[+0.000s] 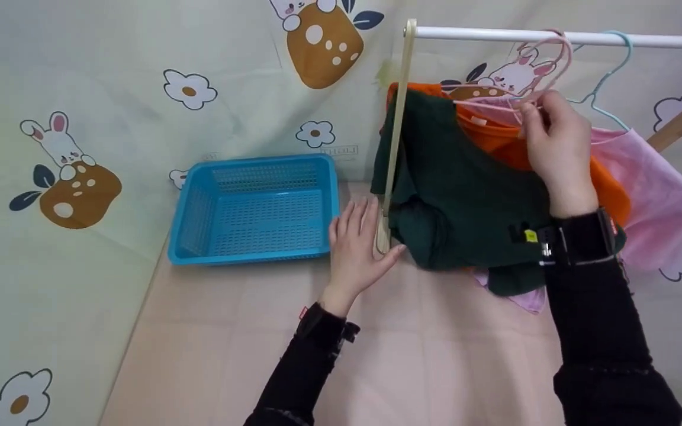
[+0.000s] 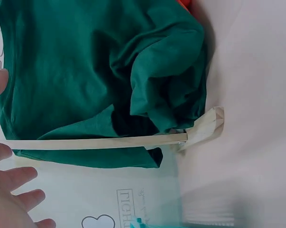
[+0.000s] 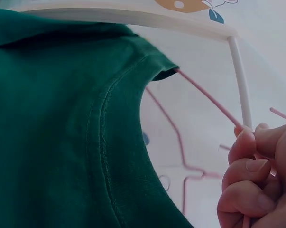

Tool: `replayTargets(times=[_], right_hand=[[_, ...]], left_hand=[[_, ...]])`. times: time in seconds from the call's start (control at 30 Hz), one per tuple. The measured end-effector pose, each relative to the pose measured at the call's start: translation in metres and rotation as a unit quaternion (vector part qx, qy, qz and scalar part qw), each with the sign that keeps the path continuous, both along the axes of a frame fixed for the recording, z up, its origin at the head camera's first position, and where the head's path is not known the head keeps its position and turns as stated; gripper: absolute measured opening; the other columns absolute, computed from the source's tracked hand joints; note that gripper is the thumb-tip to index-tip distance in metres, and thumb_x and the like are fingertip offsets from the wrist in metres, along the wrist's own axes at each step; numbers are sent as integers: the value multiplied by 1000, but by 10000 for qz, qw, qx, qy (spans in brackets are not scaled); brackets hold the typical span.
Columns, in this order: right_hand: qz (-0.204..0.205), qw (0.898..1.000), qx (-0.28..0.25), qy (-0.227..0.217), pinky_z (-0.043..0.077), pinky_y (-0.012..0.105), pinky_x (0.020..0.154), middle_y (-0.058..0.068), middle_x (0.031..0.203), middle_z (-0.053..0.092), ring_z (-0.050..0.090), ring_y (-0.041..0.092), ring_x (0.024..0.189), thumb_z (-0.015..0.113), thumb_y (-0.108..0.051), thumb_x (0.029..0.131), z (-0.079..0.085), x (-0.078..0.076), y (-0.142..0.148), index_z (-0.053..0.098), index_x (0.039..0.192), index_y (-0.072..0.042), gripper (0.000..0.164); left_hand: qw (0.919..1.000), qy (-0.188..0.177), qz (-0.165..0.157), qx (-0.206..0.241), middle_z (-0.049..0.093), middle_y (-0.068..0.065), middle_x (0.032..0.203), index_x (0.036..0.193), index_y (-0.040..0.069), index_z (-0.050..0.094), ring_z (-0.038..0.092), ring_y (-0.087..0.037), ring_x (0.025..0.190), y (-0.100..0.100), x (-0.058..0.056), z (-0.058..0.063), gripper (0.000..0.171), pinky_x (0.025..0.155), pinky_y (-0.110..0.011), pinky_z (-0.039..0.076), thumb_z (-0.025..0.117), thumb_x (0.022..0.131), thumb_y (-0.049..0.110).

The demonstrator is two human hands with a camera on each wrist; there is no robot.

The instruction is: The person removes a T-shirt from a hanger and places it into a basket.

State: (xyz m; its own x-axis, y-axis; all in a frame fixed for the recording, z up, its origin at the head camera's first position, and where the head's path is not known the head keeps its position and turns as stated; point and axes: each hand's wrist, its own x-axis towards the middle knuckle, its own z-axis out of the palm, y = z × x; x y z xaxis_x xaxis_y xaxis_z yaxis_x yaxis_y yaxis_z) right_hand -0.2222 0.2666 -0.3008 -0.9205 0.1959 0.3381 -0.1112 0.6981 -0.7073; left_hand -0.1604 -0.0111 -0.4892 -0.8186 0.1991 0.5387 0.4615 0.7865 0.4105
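Note:
A dark green shirt [image 1: 465, 189] hangs from a pink hanger [image 3: 209, 97]. My right hand [image 1: 560, 142] pinches that hanger's wire near its neck, just below the rack's white rail [image 1: 495, 34]. Whether the held hanger's hook rests on the rail I cannot tell. My left hand [image 1: 356, 251] has its fingers extended and the thumb spread, beside the foot of the rack's wooden upright [image 1: 400, 118]. No object shows in the left hand. In the left wrist view, part of the green shirt [image 2: 86, 71] lies across the upright.
Behind the green shirt hang an orange garment [image 1: 610, 189] and a pink garment [image 1: 655, 183], with a light blue hanger [image 1: 604, 77] on the rail. A blue plastic basket [image 1: 252, 258] stands left of the rack, against the patterned wall cloth [image 1: 140, 47].

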Motion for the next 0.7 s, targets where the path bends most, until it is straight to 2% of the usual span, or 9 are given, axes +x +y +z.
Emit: replayTargets(times=[0.17, 0.37, 0.53, 0.7], right_hand=[[10, 9994, -20, 356, 39, 24, 69, 7, 86, 55, 46, 18, 75, 50, -41, 101, -28, 24, 14, 61, 118, -7, 38], [143, 9957, 112, 912, 38, 20, 67, 3, 80, 54, 44, 13, 71, 55, -30, 102, -66, 52, 28, 64, 113, -3, 30], [575, 9878, 254, 1423, 38, 15, 63, 4, 75, 55, 44, 5, 64, 60, -12, 99, -94, 72, 36, 67, 105, 0, 15], [1177, 9777, 185, 1730, 40, 12, 64, 7, 76, 60, 48, 4, 65, 64, 1, 94, -115, 86, 35, 69, 101, 0, 9]], left_hand=[[9999, -125, -12, 40, 41, -17, 151, 152, 7, 36, 30, -37, 141, 0, 4, -3, 88, 110, -62, 20, 67, 87, 56], [9995, 165, -123, 239, 46, -18, 146, 149, 3, 40, 36, -35, 137, 4, 4, -5, 77, 110, -58, 23, 69, 90, 43], [9968, 623, -289, 408, 47, -16, 146, 145, 2, 44, 41, -30, 134, 11, 2, -5, 66, 111, -54, 28, 68, 92, 34], [9936, 935, -464, 422, 42, -14, 151, 144, 2, 46, 39, -28, 137, 16, -4, -2, 65, 111, -52, 30, 69, 93, 35]])
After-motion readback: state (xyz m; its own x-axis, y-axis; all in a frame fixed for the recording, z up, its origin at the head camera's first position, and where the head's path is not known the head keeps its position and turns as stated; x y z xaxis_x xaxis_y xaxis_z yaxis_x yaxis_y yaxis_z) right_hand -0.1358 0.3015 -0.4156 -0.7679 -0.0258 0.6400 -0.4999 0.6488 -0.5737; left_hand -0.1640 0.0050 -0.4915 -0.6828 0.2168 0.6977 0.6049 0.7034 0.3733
